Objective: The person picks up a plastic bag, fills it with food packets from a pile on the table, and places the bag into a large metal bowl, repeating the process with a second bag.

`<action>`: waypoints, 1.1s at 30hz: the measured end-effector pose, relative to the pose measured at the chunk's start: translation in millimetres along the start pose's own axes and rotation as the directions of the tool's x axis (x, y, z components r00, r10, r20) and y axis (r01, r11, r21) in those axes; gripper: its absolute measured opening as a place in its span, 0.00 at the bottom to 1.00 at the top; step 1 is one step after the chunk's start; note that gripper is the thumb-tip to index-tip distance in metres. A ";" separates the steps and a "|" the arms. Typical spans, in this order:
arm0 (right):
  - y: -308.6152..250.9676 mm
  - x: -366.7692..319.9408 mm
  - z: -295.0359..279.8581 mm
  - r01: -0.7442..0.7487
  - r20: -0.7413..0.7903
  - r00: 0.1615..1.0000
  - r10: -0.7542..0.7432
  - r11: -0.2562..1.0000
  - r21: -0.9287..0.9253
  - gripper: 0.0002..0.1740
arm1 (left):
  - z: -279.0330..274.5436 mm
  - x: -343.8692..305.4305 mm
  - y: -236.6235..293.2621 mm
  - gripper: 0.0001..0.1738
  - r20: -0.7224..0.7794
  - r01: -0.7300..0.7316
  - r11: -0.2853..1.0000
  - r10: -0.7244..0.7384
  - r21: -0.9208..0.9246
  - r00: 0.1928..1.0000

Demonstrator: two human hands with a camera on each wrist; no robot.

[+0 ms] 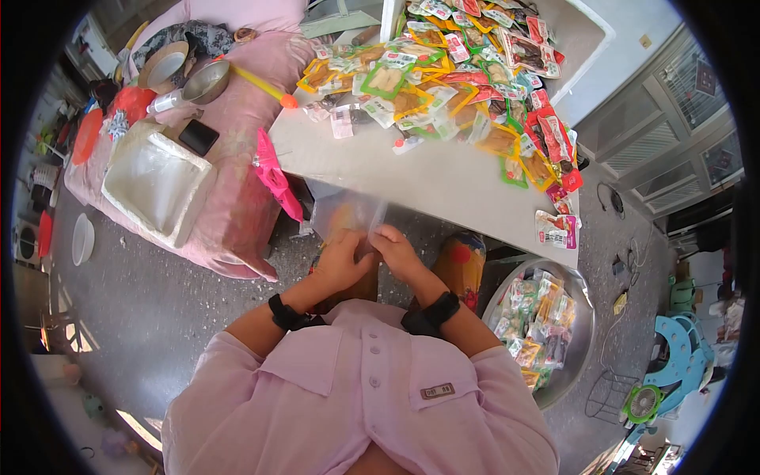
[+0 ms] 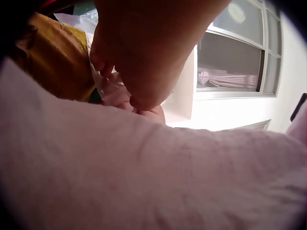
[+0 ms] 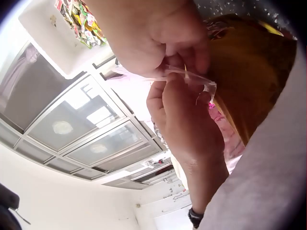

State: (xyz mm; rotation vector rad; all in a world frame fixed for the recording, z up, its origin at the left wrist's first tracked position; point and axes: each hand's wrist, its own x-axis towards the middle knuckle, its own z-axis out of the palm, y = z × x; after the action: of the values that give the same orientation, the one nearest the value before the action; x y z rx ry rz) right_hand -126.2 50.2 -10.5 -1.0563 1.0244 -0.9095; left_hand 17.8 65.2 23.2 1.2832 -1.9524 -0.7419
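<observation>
A clear plastic bag hangs between the knees and the table's front edge. My left hand pinches its near edge, and my right hand pinches the same edge just beside it. The right wrist view has both hands close together, the left hand below and the right hand above, with the clear film between their fingertips. In the left wrist view the left hand covers part of the film. Whether anything is inside the bag is unclear.
Many colourful snack packets are piled on the white table. A metal basin of packets stands on the floor at the right. A pink bag hangs at the table's left corner. A foam box lies on the pink-covered surface.
</observation>
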 end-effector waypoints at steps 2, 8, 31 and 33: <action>-19.8 -1.5 6.5 -0.126 0.033 0.992 0.122 0.970 0.208 0.08 | -0.6 -0.5 1.9 0.16 -0.034 -0.003 0.999 0.005 0.050 0.999; -19.4 19.1 8.1 -0.011 0.094 0.995 0.009 1.000 0.026 0.07 | -15.0 13.2 -5.4 0.12 0.064 0.158 0.963 -0.147 -0.218 0.987; -123.0 156.1 -23.0 -0.015 0.051 0.717 -0.695 -0.089 -0.996 0.13 | -3.7 117.4 -28.8 0.09 0.019 0.124 0.883 -0.148 0.453 0.989; -115.4 175.5 -24.1 -0.093 0.091 0.716 -0.693 -0.223 -0.970 0.12 | -0.7 118.4 -31.5 0.12 0.014 0.134 0.895 -0.155 0.425 0.988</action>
State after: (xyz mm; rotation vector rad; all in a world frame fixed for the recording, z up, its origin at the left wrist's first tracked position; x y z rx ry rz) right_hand -112.8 -148.8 59.5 -2.7272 2.1666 -0.6919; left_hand 1.7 -56.2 26.5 1.6967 -2.1509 -0.4279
